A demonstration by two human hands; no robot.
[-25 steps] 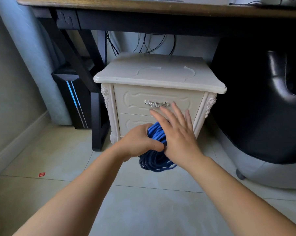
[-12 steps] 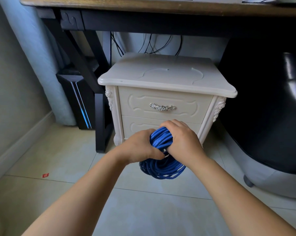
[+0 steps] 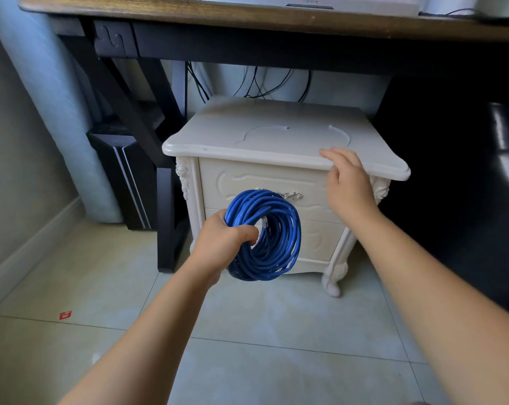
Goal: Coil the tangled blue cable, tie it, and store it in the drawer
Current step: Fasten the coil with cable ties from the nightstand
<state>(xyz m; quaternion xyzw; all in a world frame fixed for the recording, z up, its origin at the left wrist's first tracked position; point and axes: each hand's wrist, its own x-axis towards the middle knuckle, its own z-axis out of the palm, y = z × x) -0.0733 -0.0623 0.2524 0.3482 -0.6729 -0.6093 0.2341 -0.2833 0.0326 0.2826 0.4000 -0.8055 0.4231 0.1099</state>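
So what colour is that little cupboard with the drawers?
Creamy white cupboard, with a silvery drawer handle, seen in the head view.

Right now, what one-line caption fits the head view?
Left hand grips the coiled blue cable before a cream nightstand; right hand at its top edge.

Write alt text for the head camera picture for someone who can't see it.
A person's left hand grips a coiled blue cable in front of a white nightstand with both drawers closed. The right hand is open at the nightstand's top edge, under a wooden desk.
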